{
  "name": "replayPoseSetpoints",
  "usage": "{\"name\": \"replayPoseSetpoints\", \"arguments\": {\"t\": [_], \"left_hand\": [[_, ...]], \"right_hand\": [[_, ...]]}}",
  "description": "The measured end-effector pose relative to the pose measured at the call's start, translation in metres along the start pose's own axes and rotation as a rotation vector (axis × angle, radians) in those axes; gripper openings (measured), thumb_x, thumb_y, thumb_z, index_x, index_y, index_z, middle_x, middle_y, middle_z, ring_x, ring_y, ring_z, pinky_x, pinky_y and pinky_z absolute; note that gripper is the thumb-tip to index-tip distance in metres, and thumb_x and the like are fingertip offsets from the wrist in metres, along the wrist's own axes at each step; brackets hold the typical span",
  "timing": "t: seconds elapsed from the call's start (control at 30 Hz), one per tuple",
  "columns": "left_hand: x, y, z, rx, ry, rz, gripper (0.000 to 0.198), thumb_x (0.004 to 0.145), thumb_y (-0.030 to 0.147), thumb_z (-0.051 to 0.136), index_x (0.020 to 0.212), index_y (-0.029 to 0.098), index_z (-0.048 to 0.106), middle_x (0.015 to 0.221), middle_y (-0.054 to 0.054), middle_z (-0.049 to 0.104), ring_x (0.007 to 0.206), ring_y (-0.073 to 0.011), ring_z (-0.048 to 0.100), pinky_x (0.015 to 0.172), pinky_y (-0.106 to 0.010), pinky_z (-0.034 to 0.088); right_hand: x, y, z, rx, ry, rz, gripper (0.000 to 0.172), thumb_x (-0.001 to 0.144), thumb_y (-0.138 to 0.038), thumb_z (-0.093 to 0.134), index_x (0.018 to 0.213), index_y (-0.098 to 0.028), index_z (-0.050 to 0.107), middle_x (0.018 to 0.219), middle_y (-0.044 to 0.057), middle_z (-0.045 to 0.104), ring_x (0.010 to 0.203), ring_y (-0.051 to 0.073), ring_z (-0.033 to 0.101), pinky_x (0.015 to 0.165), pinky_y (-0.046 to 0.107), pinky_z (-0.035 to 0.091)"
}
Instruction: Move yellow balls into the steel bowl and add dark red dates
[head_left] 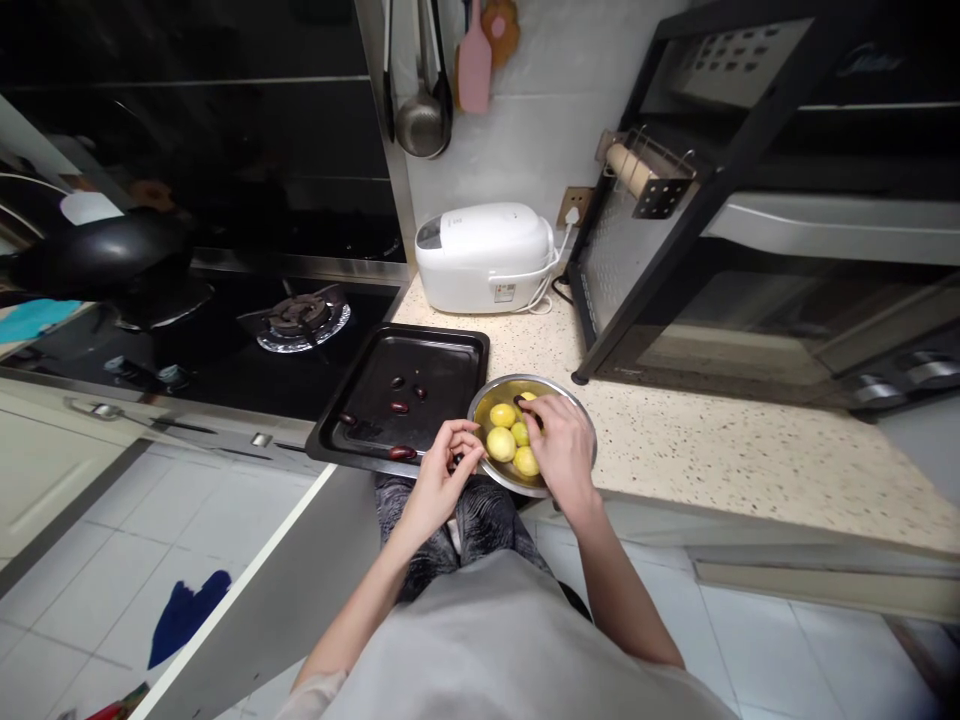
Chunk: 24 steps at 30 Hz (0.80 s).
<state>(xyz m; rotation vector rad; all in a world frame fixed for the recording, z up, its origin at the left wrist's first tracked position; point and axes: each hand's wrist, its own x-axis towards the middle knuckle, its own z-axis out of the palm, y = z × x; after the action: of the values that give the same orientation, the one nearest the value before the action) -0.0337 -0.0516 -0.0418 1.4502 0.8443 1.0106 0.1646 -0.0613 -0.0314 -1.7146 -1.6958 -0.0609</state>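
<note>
Head view is showing the two bare hands working side by side near the front edge of the speckled beige stone counter (712, 450). The right hand (556, 445) is reaching over the round silver-rimmed metal bowl (495, 395), its thumb and fingers curling close together; a small dark piece (518, 400) is showing at the fingertips, though whether they are gripping it I cannot tell. The left hand (452, 455) is hovering between bowl and tray, fingers bending toward the thumb; its fingertips are partly hiding, so I cannot tell whether it is holding anything.

Several rounded yellow pieces (501, 444) are sitting together in the bowl, by the counter's front edge. Just left of it, a black rectangular metal tray (442, 360) is lying at the counter's front left corner, carrying scattered dark red oval pieces (399, 407).

Farther out, a white rounded plastic appliance (480, 260) is standing near the back left corner. A black glass gas stove (225, 345) is adjoining the counter's left edge.
</note>
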Motion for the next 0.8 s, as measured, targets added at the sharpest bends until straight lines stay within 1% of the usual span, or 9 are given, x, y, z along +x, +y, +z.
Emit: {"name": "replayPoseSetpoints", "arguments": {"t": [0.13, 0.23, 0.33, 0.43, 0.57, 0.67, 0.73, 0.8], "left_hand": [[0.0, 0.0, 0.0, -0.023, 0.001, 0.005, 0.031, 0.101, 0.041, 0.064, 0.12, 0.019, 0.055, 0.091, -0.003, 0.065, 0.078, -0.0131, 0.058, 0.07, -0.023, 0.046], [0.001, 0.0, 0.0, -0.081, 0.006, 0.01, 0.032, 0.102, 0.043, 0.063, 0.121, 0.019, 0.055, 0.089, -0.003, 0.065, 0.073, -0.012, 0.056, 0.066, -0.022, 0.044], [0.001, 0.001, 0.003, -0.175, 0.021, 0.01, 0.032, 0.102, 0.045, 0.062, 0.12, 0.02, 0.054, 0.088, -0.002, 0.064, 0.068, -0.0099, 0.052, 0.058, -0.019, 0.04], [0.001, 0.004, 0.005, -0.254, 0.073, 0.002, 0.033, 0.1, 0.045, 0.065, 0.12, 0.021, 0.053, 0.088, -0.001, 0.064, 0.066, -0.0085, 0.05, 0.053, -0.016, 0.036], [0.0, 0.007, 0.007, -0.318, 0.149, 0.011, 0.033, 0.099, 0.045, 0.067, 0.119, 0.022, 0.052, 0.087, 0.0, 0.064, 0.066, -0.008, 0.051, 0.051, -0.013, 0.035], [-0.002, 0.007, 0.007, -0.328, 0.173, 0.013, 0.032, 0.099, 0.044, 0.067, 0.117, 0.022, 0.054, 0.086, 0.0, 0.063, 0.068, -0.0082, 0.052, 0.053, -0.014, 0.039], [-0.002, 0.006, 0.007, -0.331, 0.187, 0.019, 0.031, 0.098, 0.045, 0.068, 0.115, 0.022, 0.055, 0.086, 0.0, 0.062, 0.068, -0.0084, 0.053, 0.053, -0.014, 0.04], [-0.003, 0.005, 0.007, -0.332, 0.196, 0.024, 0.031, 0.098, 0.045, 0.069, 0.113, 0.022, 0.055, 0.085, 0.0, 0.061, 0.067, -0.0084, 0.053, 0.052, -0.014, 0.039]], "right_hand": [[-0.003, -0.001, 0.0, -0.027, -0.073, -0.013, 0.021, 0.094, -0.01, 0.055, 0.093, -0.021, 0.072, 0.097, 0.007, 0.075, 0.094, 0.028, 0.062, 0.083, 0.042, 0.046], [-0.007, 0.001, -0.003, 0.001, -0.063, 0.004, 0.019, 0.096, -0.013, 0.055, 0.093, -0.021, 0.072, 0.097, 0.007, 0.075, 0.093, 0.028, 0.062, 0.084, 0.043, 0.046], [-0.012, -0.002, -0.008, 0.103, -0.041, -0.009, 0.018, 0.099, -0.018, 0.054, 0.094, -0.022, 0.071, 0.098, 0.007, 0.076, 0.095, 0.028, 0.064, 0.086, 0.044, 0.047], [-0.019, -0.014, -0.011, 0.274, -0.052, -0.037, 0.014, 0.1, -0.023, 0.058, 0.093, -0.024, 0.07, 0.097, 0.006, 0.076, 0.095, 0.027, 0.067, 0.088, 0.043, 0.051], [-0.033, -0.039, -0.008, 0.464, -0.158, -0.002, 0.004, 0.098, -0.025, 0.063, 0.098, -0.024, 0.067, 0.098, 0.006, 0.075, 0.095, 0.024, 0.07, 0.088, 0.039, 0.055], [-0.04, -0.053, 0.0, 0.571, -0.217, 0.044, 0.009, 0.097, -0.027, 0.064, 0.106, -0.024, 0.065, 0.101, 0.005, 0.075, 0.094, 0.022, 0.071, 0.084, 0.035, 0.057], [-0.042, -0.058, 0.005, 0.617, -0.208, 0.065, 0.012, 0.097, -0.028, 0.064, 0.108, -0.024, 0.063, 0.101, 0.005, 0.075, 0.092, 0.021, 0.071, 0.081, 0.033, 0.057], [-0.043, -0.06, 0.009, 0.637, -0.181, 0.079, 0.012, 0.095, -0.028, 0.065, 0.107, -0.024, 0.063, 0.098, 0.004, 0.075, 0.087, 0.02, 0.071, 0.076, 0.031, 0.057]]}}
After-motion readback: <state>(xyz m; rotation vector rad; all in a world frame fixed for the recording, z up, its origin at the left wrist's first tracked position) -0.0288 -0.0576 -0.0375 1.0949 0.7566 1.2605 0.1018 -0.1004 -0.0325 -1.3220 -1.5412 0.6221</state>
